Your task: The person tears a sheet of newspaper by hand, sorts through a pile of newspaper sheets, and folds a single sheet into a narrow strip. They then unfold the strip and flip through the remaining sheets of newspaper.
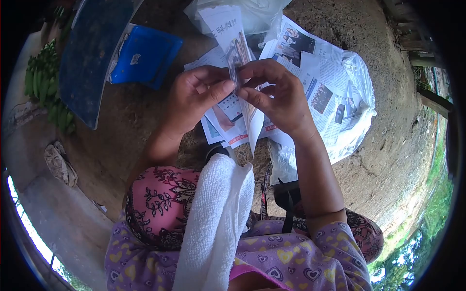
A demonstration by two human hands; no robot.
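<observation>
A folded newspaper sheet stands roughly upright between my hands, its narrow edge turned toward me. My left hand pinches it from the left with thumb and fingers. From the right, my right hand grips the same sheet at about the same height, its thumb near the left one. Under and behind them lie more newspaper pages with printed photos, partly on a clear plastic bag. The lower tip of the held sheet hangs down over these papers.
A blue plastic object and a dark blue panel are at the upper left, beside green bananas. A white towel hangs in front of my body. Brown ground surrounds the papers. Wooden pieces lie at the right.
</observation>
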